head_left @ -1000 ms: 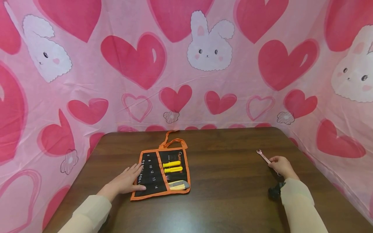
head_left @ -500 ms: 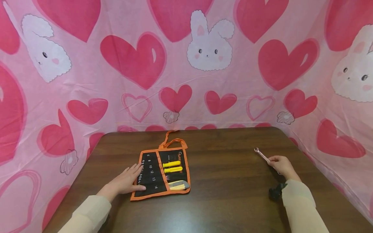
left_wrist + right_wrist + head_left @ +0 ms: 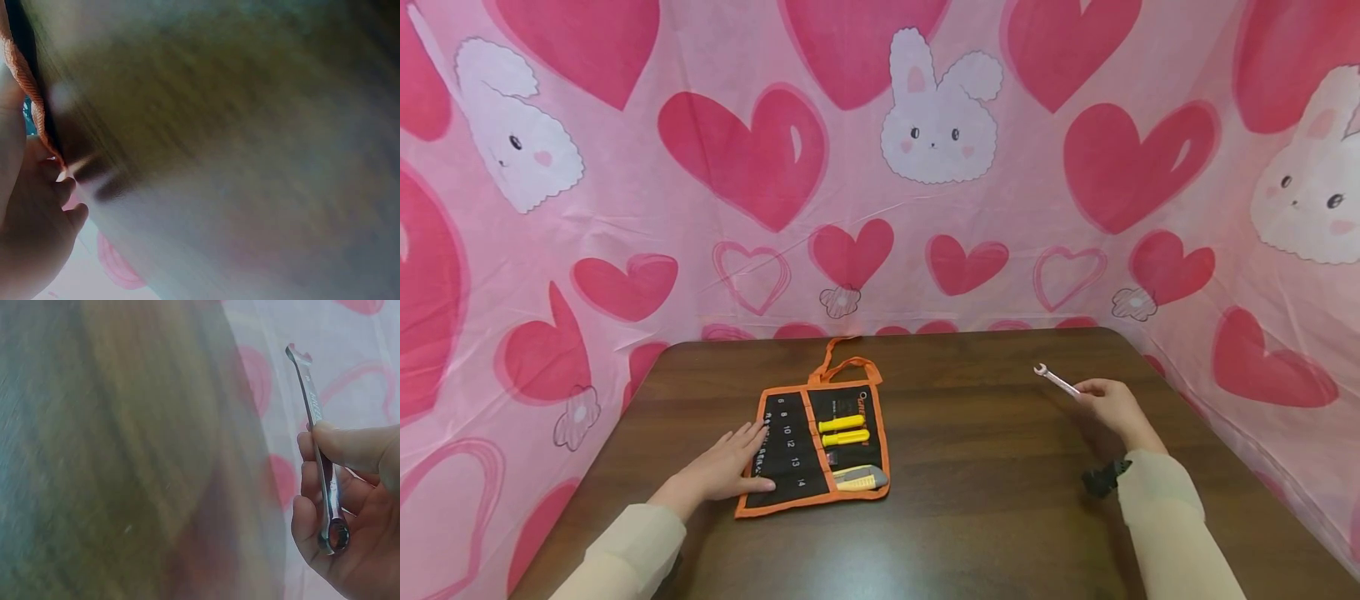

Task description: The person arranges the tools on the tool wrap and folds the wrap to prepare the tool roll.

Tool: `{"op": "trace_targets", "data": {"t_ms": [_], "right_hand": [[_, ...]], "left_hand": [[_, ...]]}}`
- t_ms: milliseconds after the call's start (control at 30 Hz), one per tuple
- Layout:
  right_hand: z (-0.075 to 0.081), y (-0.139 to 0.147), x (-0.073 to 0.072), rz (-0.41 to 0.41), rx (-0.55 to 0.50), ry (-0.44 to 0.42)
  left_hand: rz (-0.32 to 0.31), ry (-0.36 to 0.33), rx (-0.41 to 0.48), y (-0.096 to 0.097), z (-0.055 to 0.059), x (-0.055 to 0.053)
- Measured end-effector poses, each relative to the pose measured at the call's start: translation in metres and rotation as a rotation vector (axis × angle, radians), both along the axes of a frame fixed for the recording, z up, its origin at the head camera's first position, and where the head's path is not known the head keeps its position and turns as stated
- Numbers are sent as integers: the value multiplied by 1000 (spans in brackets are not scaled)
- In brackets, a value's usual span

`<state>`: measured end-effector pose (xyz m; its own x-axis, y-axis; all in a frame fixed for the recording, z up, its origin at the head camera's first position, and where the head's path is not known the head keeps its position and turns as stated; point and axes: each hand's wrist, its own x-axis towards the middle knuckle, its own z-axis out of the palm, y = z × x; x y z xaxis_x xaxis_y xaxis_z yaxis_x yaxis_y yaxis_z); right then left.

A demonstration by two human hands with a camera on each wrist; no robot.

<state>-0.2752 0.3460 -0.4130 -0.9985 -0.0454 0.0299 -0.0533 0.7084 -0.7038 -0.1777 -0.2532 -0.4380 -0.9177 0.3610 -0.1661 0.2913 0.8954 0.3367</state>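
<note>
A black tool pouch with orange edging lies spread on the table, left of the middle. My left hand rests flat on its left part, fingers straight; the left wrist view shows those fingers by the orange edge. Two yellow-handled tools and a yellow and grey utility knife sit in the right-hand pockets. Over the table's right side, my right hand pinches a combination wrench between thumb and fingers. In the right wrist view the wrench's open end points up, with its ring end near the palm.
Orange ties trail from the pouch's far edge. The brown wooden table reaches back to a pink heart-printed cloth, which also rises at both sides. A black strap-like object is at my right wrist.
My right hand has lifted the wrench off the table and carried it left and slightly away from me. The left hand and the pouch have stayed in place.
</note>
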Motion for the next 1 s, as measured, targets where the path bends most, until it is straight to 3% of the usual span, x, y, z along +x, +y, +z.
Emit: {"op": "trace_targets", "data": {"t_ms": [600,1000], "right_hand": [[37,-43,-9,86,-107,36],[58,-73,-29,170,-9,122]], "left_hand": [[-12,15,0,-1,1,1],[-7,6,9,0,3,1]]}}
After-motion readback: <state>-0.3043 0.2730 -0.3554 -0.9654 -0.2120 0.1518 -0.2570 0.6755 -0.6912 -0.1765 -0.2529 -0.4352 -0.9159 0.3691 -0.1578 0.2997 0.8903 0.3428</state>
